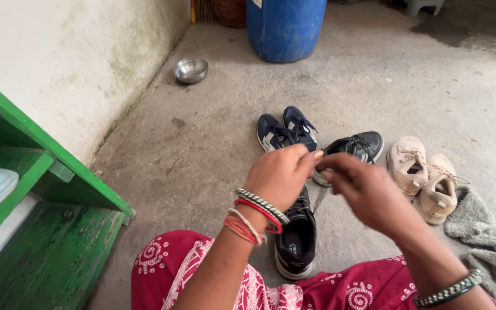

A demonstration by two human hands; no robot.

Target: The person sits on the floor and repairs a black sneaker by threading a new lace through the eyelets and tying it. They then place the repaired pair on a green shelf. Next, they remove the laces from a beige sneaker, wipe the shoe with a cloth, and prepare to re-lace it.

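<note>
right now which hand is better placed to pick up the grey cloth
Probably the right hand: the grey cloth lies on the floor on that side, past the pale shoes. The left hand sits farther off, above the black shoe.

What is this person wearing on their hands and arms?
Both arms are bare, with no sleeves or gloves. The left hand has a stack at its wrist: a silver-and-dark beaded bangle, a red bangle and pale and red threads. The right hand has one similar beaded bangle on its forearm.
</note>
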